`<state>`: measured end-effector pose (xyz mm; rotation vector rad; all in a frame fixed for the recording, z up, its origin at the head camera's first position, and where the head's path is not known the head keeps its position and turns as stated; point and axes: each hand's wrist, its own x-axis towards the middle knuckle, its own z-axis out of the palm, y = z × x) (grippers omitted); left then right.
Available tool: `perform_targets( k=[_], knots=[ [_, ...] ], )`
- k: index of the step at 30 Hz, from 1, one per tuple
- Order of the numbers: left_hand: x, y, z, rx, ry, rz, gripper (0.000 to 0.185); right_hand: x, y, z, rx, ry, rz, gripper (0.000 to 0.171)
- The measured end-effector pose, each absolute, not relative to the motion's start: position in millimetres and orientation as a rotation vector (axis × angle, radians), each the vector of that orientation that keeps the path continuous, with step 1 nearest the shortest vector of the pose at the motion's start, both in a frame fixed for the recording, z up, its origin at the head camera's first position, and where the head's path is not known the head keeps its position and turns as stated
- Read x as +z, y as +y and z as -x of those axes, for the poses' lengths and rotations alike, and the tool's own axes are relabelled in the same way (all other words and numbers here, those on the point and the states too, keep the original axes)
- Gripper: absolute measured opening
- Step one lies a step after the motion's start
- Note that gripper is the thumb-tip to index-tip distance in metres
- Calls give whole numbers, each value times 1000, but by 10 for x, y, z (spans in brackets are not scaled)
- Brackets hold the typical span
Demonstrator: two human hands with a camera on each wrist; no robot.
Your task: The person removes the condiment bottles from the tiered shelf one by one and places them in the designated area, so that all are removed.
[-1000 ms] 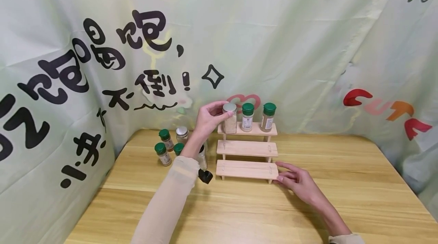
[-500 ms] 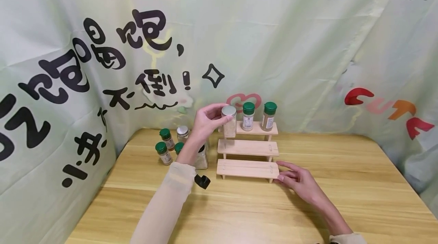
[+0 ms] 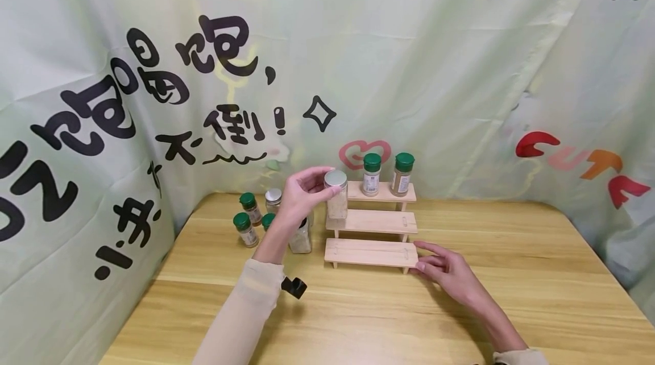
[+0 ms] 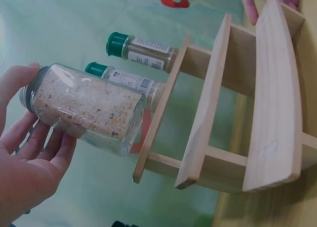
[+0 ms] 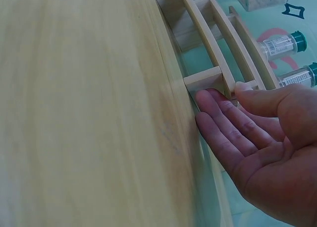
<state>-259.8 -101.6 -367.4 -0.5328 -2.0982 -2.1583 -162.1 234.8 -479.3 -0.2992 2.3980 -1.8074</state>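
My left hand (image 3: pixel 302 197) grips a clear glass seasoning jar (image 3: pixel 338 200) by its upper end, thumb and fingers around the silver lid. Pale grains with dark flecks fill the jar (image 4: pixel 89 103), which is held off the left end of a three-step wooden rack (image 3: pixel 370 252), in front of the top step. On that step stand two green-capped spice bottles, one in the middle (image 3: pixel 371 177) and one at the right (image 3: pixel 402 177). At the rack's right end, my right hand (image 3: pixel 450 274) holds the lowest step's edge, its thumb (image 5: pixel 255 98) against the board.
Left of the rack, several containers stand on the wooden table (image 3: pixel 460 319): green-capped bottles (image 3: pixel 245 229), a silver-lidded jar (image 3: pixel 273 200) and a dark-topped jar (image 3: pixel 301 240) partly behind my left wrist. A printed cloth (image 3: pixel 450 86) hangs behind the table and along its sides.
My left hand has lifted the jar off the top step's left end and brought it forward, down and slightly left. The right hand stays at the rack's right end.
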Motion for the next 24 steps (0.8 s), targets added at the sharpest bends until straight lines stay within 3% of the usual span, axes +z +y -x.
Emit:
perform_targets(
  k=[24],
  knots=[
    [-3993,-1258,2232,-2150,-2085,572,41,-4797,2354,1630,-1792,2390,307,50]
  ],
)
